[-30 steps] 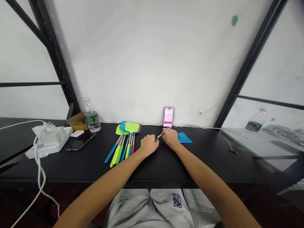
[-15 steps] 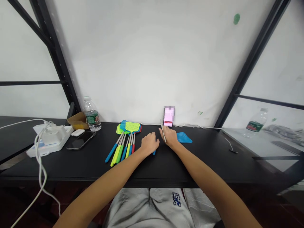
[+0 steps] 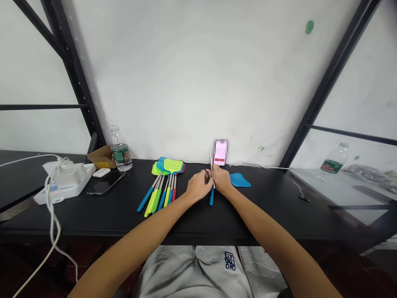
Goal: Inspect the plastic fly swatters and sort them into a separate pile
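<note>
My left hand point(image 3: 200, 184) is closed, its thumb and fingers pinching a blue handle point(image 3: 211, 197) whose lower end sticks out below the fingertips. Right beside it, my right hand point(image 3: 222, 180) is wrapped round a thin metal rod point(image 3: 210, 159) that points up and away. Handle and rod come together between the two hands; whether they are joined is hidden by my fingers. A blue fly swatter head point(image 3: 240, 180) lies on the black table just right of my right hand. To the left, several fly swatters point(image 3: 173, 166) with blue, yellow, green and red handles lie fanned out.
A phone point(image 3: 221, 152) leans on the wall behind my hands. On the left stand a water bottle point(image 3: 120, 150), an open cardboard box point(image 3: 102, 156), a dark phone point(image 3: 106, 183), a white case point(image 3: 101, 172) and a power strip point(image 3: 66, 186) with cables. A glossy panel stands at right.
My left hand has moved right with the blue handle, up against my right hand and the metal rod. The rod stands a little higher above the right hand. The fanned swatters have not moved.
</note>
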